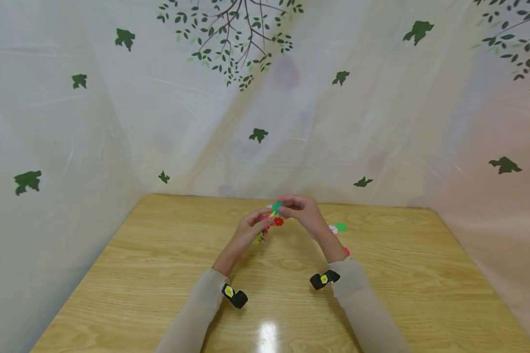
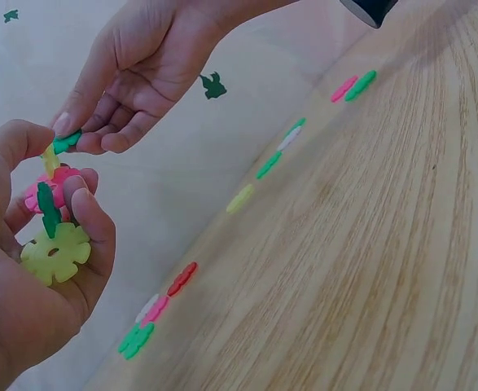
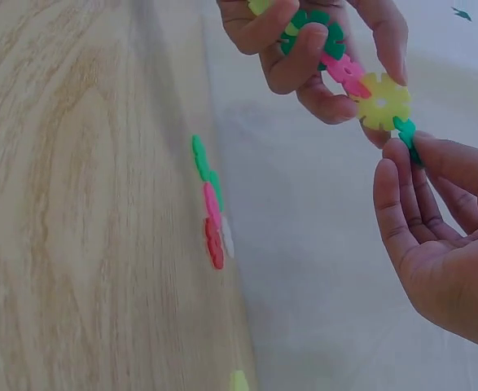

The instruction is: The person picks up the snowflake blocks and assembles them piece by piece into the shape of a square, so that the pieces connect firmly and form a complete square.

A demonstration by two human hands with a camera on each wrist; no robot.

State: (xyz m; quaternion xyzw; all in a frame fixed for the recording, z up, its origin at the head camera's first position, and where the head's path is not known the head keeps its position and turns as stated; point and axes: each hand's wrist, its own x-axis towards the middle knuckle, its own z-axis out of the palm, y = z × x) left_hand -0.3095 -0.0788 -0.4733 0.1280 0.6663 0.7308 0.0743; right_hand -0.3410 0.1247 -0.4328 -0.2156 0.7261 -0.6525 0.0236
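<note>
My left hand (image 1: pixel 247 230) holds a short chain of slotted, flower-shaped plastic discs above the table. In the left wrist view, the chain runs from a yellow disc (image 2: pixel 55 254) by the curled fingers through a dark green disc (image 2: pixel 48 210) and a pink disc (image 2: pixel 63 186) to another yellow disc (image 2: pixel 51 163). Between thumb and fingertips, my right hand (image 1: pixel 306 214) pinches a green disc (image 3: pixel 407 140). Its edge meets the end yellow disc (image 3: pixel 383 102); whether their slots are joined I cannot tell. Fingers partly cover the chain.
Loose flower discs lie on the wooden table (image 1: pixel 159 274). Among them are a red disc (image 2: pixel 182 278), a light green disc (image 1: pixel 341 227) and a white disc (image 1: pixel 333 229). A pale curtain (image 1: pixel 194 137) with leaf prints stands behind the table.
</note>
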